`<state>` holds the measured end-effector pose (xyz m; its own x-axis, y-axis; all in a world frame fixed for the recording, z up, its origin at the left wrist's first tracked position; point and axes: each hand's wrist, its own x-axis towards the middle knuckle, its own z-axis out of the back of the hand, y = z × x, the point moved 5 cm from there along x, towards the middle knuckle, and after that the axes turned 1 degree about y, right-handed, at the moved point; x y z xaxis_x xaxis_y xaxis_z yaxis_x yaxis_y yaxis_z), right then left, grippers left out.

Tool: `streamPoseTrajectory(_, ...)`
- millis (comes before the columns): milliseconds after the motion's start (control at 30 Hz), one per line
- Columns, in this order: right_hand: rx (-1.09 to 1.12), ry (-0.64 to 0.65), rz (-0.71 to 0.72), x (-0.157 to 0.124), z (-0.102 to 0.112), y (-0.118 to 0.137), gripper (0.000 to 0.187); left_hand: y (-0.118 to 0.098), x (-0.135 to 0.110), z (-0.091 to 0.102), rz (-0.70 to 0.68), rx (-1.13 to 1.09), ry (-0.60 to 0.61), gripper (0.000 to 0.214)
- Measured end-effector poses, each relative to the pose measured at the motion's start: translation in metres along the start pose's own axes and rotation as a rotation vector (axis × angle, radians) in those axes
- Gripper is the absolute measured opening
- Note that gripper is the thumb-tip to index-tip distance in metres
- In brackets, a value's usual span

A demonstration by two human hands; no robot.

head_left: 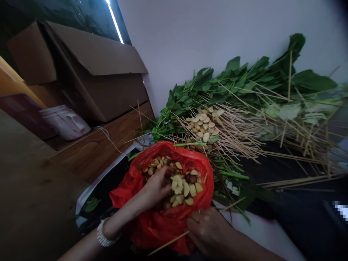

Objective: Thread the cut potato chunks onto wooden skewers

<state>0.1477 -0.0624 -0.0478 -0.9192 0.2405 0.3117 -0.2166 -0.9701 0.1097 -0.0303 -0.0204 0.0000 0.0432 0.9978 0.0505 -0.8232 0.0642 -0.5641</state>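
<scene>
My left hand (pixel 156 185), with a beaded bracelet (pixel 103 233) at the wrist, reaches into a red plastic bag (pixel 202 163). Its thumb and index finger are apart among cut pale slices (pixel 179 186) that look like potato; the other fingertips are partly hidden. At the bag's near right rim, my right hand (pixel 208 228) is closed around a thin wooden skewer (pixel 170 243). One end of the skewer points to the lower left, and a stick end also shows beyond the hand at upper right.
Behind the bag lie skewered pale slices (pixel 203 125) with many bare stick ends (pixel 239 127). Leafy green stems (pixel 233 78) are heaped along the wall, with skewered pale leaves (pixel 290 110) at right. A cardboard box (pixel 108 94) and a white tub (pixel 65 121) stand at left.
</scene>
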Motion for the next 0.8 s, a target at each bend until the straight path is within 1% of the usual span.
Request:
streamPoseTrajectory(67,-0.004,-0.005,-0.004,-0.001,-0.001,-0.001,0.010,-0.015,0.013,-0.005,-0.050,-0.048,-0.042,0.036)
streamPoseTrajectory(167,-0.019,-0.015,-0.011,-0.003,-0.001,-0.005,0.011,-0.033,0.032,-0.007,-0.116,-0.055,-0.051,0.031)
streamPoseTrajectory(267,-0.045,-0.027,-0.040,-0.006,0.001,-0.010,0.010,-0.041,0.045,0.000,-0.177,-0.043,-0.053,0.032)
streamPoseTrajectory(333,-0.049,-0.045,-0.058,-0.007,0.006,-0.012,0.010,-0.039,0.051,0.009,-0.203,-0.024,-0.104,0.032)
streamPoseTrajectory(433,-0.052,-0.105,-0.097,-0.006,0.019,-0.017,0.026,-0.028,0.055,0.019,-0.184,-0.048,-0.227,0.028)
streamPoseTrajectory(500,-0.071,-0.177,-0.124,-0.006,0.032,-0.025,0.033,-0.020,0.054,0.019,-0.166,-0.132,-0.304,0.024)
streamPoseTrajectory(567,-0.112,-0.283,-0.156,-0.008,0.045,-0.036,0.035,-0.017,0.051,0.016,-0.170,-0.228,-0.332,0.021)
streamPoseTrajectory(667,-0.173,-0.417,-0.288,-0.015,0.059,-0.062,0.035,-0.023,0.045,0.008,-0.220,-0.350,-0.258,0.017)
streamPoseTrajectory(733,-0.207,-0.430,-0.391,-0.020,0.062,-0.078,0.033,-0.030,0.042,0.003,-0.266,-0.393,-0.181,0.016)
streamPoseTrajectory(800,-0.250,-0.414,-0.452,-0.024,0.063,-0.089,0.033,-0.036,0.038,-0.003,-0.304,-0.392,-0.105,0.017)
